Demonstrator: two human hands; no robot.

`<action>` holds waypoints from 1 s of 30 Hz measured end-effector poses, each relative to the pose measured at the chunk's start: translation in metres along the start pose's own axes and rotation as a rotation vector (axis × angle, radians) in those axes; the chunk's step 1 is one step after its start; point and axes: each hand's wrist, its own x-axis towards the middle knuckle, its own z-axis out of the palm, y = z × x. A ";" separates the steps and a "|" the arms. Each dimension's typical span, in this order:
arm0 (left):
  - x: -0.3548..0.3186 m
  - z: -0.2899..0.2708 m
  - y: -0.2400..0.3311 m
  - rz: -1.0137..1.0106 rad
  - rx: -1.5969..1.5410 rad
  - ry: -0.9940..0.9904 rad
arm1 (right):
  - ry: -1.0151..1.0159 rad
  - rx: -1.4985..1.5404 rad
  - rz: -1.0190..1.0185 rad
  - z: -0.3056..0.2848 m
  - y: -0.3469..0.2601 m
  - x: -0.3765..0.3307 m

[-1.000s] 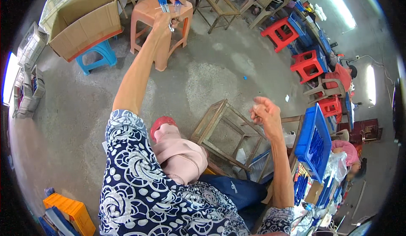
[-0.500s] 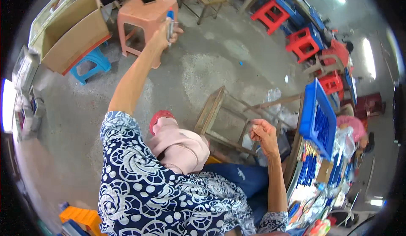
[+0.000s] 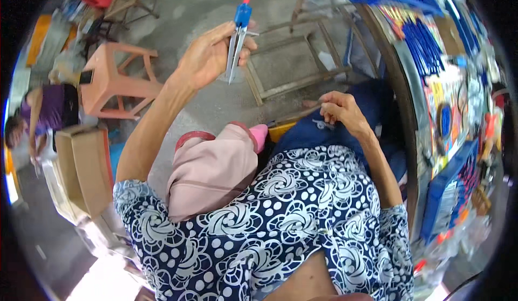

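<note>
Left grip (image 3: 208, 58) snug on compass (image 3: 241, 36)

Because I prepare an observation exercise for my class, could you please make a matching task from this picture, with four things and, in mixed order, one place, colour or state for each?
Things
1. two-legged tool with a blue head
2. right hand
3. plastic stool
4. cardboard box

Places, colours, states
A. light brown
B. held in the left hand
C. peach-coloured, with a dark flat object on its seat
D. fingers curled, over the dark blue trousers

Right pairs: 1-B, 2-D, 3-C, 4-A
</note>
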 end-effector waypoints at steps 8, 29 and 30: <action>0.045 0.057 -0.037 -0.266 0.026 -0.117 | 0.113 -0.042 -0.014 -0.024 0.016 -0.053; 0.139 0.234 -0.161 -0.614 -0.036 -0.502 | 1.230 -0.396 -0.170 -0.116 0.004 -0.229; 0.138 0.243 -0.165 -0.621 -0.033 -0.487 | 1.225 -0.681 -0.189 -0.124 0.000 -0.236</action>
